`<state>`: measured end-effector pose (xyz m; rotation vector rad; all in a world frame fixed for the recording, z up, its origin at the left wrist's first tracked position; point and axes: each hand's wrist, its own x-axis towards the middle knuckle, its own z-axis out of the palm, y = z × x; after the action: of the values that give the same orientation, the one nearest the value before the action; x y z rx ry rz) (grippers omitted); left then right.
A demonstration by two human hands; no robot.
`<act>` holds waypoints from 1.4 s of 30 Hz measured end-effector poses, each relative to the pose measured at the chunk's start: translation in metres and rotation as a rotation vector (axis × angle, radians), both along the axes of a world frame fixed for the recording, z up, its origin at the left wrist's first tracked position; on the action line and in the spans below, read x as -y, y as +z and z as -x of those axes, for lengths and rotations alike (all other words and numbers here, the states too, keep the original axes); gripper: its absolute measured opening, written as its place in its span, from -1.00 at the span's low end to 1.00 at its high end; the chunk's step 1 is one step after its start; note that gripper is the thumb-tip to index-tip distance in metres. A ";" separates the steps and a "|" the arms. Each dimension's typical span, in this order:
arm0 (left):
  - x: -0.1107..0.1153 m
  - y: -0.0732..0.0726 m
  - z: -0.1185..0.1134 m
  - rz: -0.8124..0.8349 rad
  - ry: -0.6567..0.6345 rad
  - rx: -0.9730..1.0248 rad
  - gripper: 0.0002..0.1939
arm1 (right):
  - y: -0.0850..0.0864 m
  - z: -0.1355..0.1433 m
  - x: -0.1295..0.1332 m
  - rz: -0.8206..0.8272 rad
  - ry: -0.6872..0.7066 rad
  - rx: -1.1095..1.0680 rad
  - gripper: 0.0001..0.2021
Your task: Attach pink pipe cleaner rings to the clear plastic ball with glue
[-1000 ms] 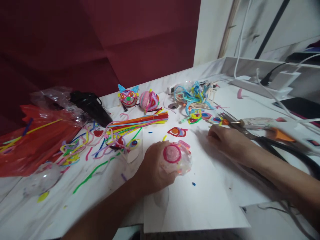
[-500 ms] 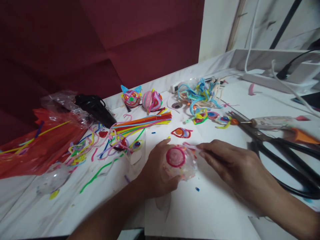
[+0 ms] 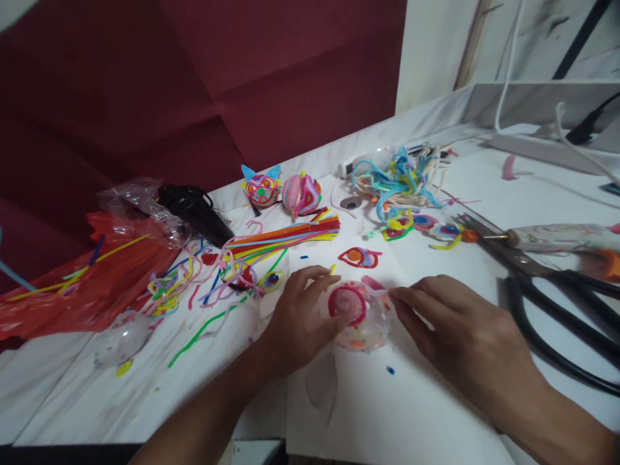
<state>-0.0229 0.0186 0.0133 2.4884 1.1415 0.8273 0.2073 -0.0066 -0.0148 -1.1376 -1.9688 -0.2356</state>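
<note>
A clear plastic ball (image 3: 371, 329) with a pink spiral disc (image 3: 347, 305) edged in dark red rests on the white paper. My left hand (image 3: 305, 316) curves loosely around its left side, the thumb at the spiral's lower edge and the fingers at the top. Between the thumb and fingertips of my right hand (image 3: 450, 316) is the end of a pink and lilac pipe cleaner (image 3: 376, 289), which reaches the ball's upper right. Just beyond the ball lies a flat eye shape (image 3: 360, 257) with an orange centre. A small blue scrap (image 3: 390, 370) sits nearer me.
Large black-handled scissors (image 3: 523, 265) and a glue gun or similar tool (image 3: 547, 237) lie at right. Pipe cleaners (image 3: 290, 236), two decorated balls (image 3: 261, 190) and tangled cords (image 3: 404, 181) stand behind. Left are a red bag (image 3: 97, 271) and another clear ball (image 3: 123, 337).
My left hand's grip on the ball has loosened, with its thumb moving up to the spiral. My right hand stays at the pipe cleaner. The whole view has shifted slightly.
</note>
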 end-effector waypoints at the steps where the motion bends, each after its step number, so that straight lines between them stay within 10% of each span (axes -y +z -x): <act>1: -0.001 0.005 -0.001 0.018 -0.011 -0.031 -0.55 | 0.000 0.001 0.000 -0.008 -0.012 0.010 -0.78; 21: -0.047 0.031 -0.012 0.366 -0.320 -0.092 -0.70 | 0.001 0.002 -0.003 0.011 -0.028 0.033 -0.84; 42: -0.056 0.033 -0.015 0.481 -0.352 -0.106 -0.74 | 0.003 0.005 -0.001 -0.001 -0.074 0.090 -0.76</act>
<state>-0.0083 0.0746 0.0464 2.2412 0.7786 0.2837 0.2027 -0.0058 -0.0116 -1.2196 -2.0068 -0.3315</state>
